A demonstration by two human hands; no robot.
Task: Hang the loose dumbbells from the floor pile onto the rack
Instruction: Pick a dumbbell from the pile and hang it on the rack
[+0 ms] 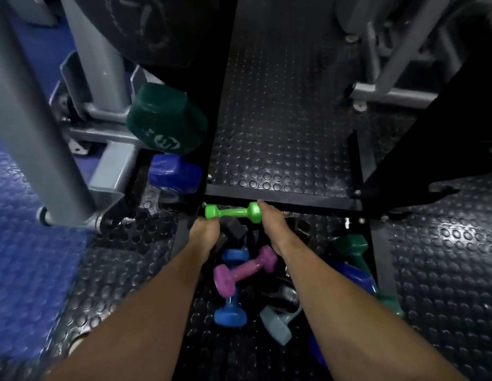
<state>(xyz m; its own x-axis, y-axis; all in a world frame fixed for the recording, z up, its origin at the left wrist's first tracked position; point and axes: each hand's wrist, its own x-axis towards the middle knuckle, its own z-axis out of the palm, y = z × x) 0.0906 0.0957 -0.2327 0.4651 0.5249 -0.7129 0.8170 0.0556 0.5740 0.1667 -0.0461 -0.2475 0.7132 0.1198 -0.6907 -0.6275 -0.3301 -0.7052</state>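
A small bright green dumbbell (233,213) lies crosswise just in front of the black rack's bottom crossbar (283,200). My left hand (205,233) touches its left end and my right hand (272,229) its right end; the fingers are mostly hidden. Beneath my arms lies the floor pile: a purple dumbbell (243,269), a blue one (231,312), a grey one (276,324), black ones, and green and dark blue ones (352,251) at the right. On the rack's left upright (211,133) hang a dark green dumbbell (165,119) and a blue one (174,174).
The floor is black studded rubber (280,119), with blue matting (24,257) at the left. A grey machine frame (27,119) stands at the left and another grey frame (390,92) at the back right. The rack's black right upright (431,133) slants at the right.
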